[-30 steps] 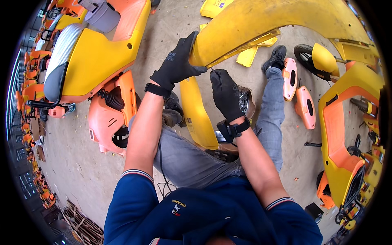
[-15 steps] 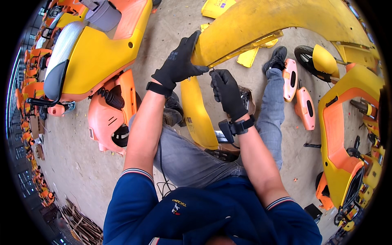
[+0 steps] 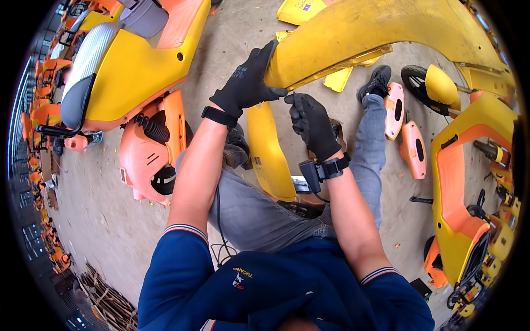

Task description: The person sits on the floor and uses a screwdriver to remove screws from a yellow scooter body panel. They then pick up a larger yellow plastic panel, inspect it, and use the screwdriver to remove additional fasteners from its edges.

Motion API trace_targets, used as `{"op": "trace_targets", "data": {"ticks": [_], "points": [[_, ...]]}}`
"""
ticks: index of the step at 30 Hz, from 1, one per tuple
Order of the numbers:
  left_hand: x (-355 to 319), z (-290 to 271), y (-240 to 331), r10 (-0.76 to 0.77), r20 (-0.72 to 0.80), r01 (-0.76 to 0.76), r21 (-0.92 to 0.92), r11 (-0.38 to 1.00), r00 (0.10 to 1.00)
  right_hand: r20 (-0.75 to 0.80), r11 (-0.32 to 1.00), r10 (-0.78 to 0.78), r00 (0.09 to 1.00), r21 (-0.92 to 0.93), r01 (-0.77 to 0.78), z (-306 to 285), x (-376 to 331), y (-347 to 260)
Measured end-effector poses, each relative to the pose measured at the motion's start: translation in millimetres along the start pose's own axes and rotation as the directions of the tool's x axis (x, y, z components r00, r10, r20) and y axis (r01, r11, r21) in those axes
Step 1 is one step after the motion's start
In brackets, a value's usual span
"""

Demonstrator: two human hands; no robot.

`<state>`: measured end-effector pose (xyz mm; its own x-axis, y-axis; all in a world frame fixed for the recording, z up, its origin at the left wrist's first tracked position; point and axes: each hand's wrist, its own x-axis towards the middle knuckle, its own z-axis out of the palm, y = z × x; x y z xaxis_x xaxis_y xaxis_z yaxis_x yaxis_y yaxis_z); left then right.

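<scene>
A large, curved yellow scooter body panel [image 3: 353,33], scuffed on its face, spans the far middle of the view. In a black glove, my left hand [image 3: 247,78] grips its left end, fingers up along the edge and thumb at the lower corner. Just right of that thumb, my gloved right hand [image 3: 311,124] is closed in a pinch near the panel's lower edge. A tiny thin thing may be at its fingertips, too small to name. Below the hands, a second curved yellow panel [image 3: 269,157] stands between my legs.
On the left stands a yellow and orange scooter body [image 3: 138,69], with a pink-orange shell [image 3: 144,157] below it. Pink-orange oval parts [image 3: 413,149] lie beside my right foot. Another scooter frame [image 3: 450,193] is at the right. A black cable [image 3: 219,215] hangs by my left arm.
The whole view has shifted slightly, so things sit a little further right. Both hands keep nearly the same place at the panel's corner, the right still pinched.
</scene>
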<state>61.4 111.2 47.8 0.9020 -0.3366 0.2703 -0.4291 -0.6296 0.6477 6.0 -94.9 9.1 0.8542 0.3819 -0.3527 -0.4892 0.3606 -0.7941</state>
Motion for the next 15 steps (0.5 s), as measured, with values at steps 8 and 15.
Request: {"op": "trace_targets", "data": {"ticks": [8,15], "points": [[0.0,0.6,-1.9,0.019,-0.004,-0.019,0.012,1.000,1.000,0.121,0.986,0.076,0.990,0.136,-0.093,-7.2,2.5,-0.6],[0.6,0.9,-0.7,-0.003,0.009,0.003,0.022,1.000,1.000,0.170,0.959,0.136,0.976,0.227,-0.173,-10.2,4.0,-1.0]]}}
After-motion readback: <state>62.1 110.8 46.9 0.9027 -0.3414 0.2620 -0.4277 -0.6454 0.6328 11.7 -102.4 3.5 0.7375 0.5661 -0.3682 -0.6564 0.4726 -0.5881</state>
